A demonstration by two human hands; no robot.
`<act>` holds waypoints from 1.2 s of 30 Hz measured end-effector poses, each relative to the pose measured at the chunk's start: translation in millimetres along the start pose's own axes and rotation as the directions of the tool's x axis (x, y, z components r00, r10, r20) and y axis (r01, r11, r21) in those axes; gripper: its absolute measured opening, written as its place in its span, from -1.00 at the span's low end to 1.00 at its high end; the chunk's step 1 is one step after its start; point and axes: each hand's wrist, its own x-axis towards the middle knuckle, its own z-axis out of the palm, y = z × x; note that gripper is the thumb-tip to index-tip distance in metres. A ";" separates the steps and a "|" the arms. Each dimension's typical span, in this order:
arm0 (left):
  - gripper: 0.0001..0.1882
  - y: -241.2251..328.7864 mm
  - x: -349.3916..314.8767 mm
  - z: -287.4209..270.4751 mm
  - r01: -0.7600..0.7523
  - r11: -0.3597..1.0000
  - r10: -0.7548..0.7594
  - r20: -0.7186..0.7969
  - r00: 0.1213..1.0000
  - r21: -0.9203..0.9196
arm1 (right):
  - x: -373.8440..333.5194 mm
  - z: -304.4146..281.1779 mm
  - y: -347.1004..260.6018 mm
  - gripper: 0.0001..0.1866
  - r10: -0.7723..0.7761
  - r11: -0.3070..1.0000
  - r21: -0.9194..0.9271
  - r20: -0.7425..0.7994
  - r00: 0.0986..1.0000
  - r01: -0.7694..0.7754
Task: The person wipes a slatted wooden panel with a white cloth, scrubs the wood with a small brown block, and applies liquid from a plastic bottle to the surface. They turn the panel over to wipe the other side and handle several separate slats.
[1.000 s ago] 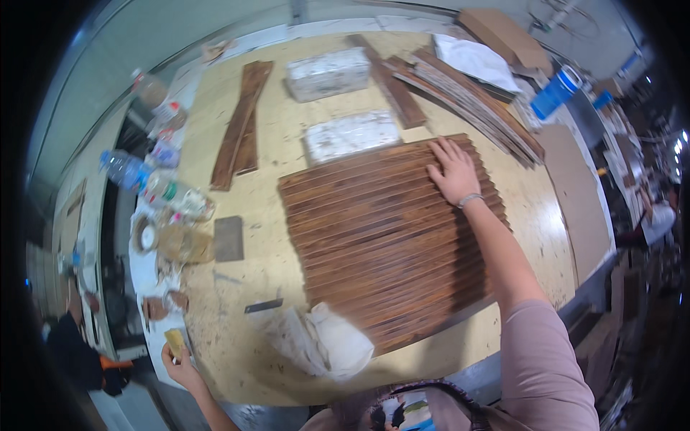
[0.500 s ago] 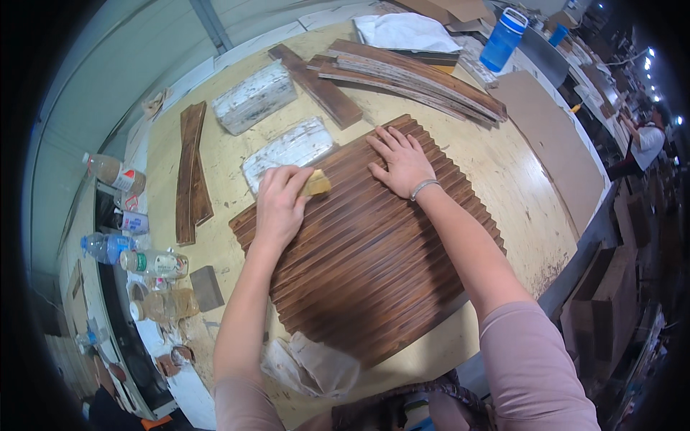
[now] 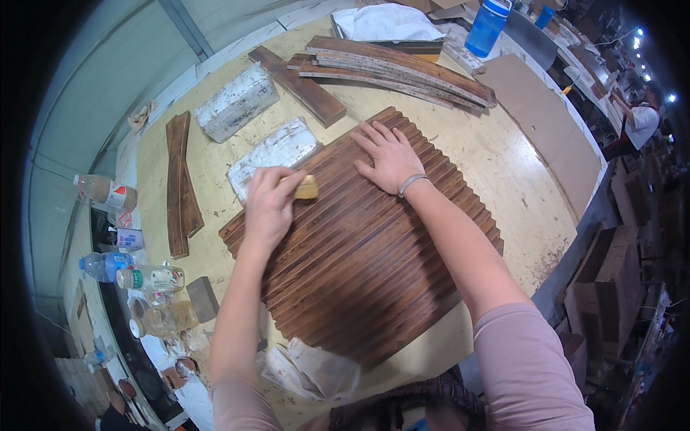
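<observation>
Head view. Panel point(image 3: 359, 251), brown and ridged, lies flat on the table point(image 3: 535, 151), set askew in front of the person. Left hand point(image 3: 269, 205): thumb and fingers clamped on a yellow pad point(image 3: 307, 188) over the panel's far left part; pinched at one end, probably to leave the rest free against the ridges. Right hand point(image 3: 389, 159): palm down on the far part, fingers apart, gripping nothing, apparently to keep the panel from sliding.

Bottles along the left edge, presumably kept out of the arms' way: red-capped point(image 3: 108, 192), brownish inside; green-capped point(image 3: 152, 278), contents uncertain; jar point(image 3: 167, 318) on its side, amber-tinted (liquid or stained plastic, cannot tell). Blue flask point(image 3: 489, 29) upright at far right, contents hidden.
</observation>
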 end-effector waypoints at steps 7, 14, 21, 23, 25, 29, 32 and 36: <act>-0.62 -22.7 -16.7 -15.8 0.020 0.990 -0.035 0.102 0.994 0.142 | -2.8 3.3 4.0 -0.35 0.005 1.000 -0.010 -0.029 1.000 -0.005; -0.66 0.4 -0.8 -1.0 0.121 0.984 -0.125 0.028 0.992 0.130 | -0.2 0.6 0.5 -0.36 -0.005 1.000 -0.011 -0.016 1.000 0.005; -0.57 11.0 -12.6 4.4 0.141 0.981 -0.149 0.050 0.988 0.136 | -3.2 1.8 4.1 -0.36 0.006 1.000 -0.015 -0.025 1.000 -0.007; -0.52 12.1 -11.9 3.0 0.162 0.975 -0.157 -0.049 0.986 0.151 | -2.3 0.9 1.6 -0.36 0.002 1.000 -0.009 -0.029 1.000 -0.002; -0.52 16.9 -14.6 -3.7 0.178 0.977 -0.175 -0.034 0.984 0.116 | -2.3 2.7 1.3 -0.36 0.000 1.000 -0.005 -0.025 1.000 0.000; -0.53 15.4 -49.2 -21.8 0.186 0.974 -0.178 -0.070 0.982 0.132 | -0.4 -1.3 2.0 -0.36 0.003 1.000 0.011 -0.017 1.000 -0.002; -0.61 22.0 -92.9 -55.0 0.424 0.902 -0.431 -0.177 0.885 -0.080 | -0.4 -1.9 1.8 -0.36 0.019 1.000 0.000 0.000 1.000 -0.019; -0.66 31.4 -182.5 -99.9 0.662 0.749 -0.650 -0.227 0.726 -0.028 | 2.5 -3.5 5.2 -0.36 0.021 1.000 -0.012 0.021 1.000 -0.021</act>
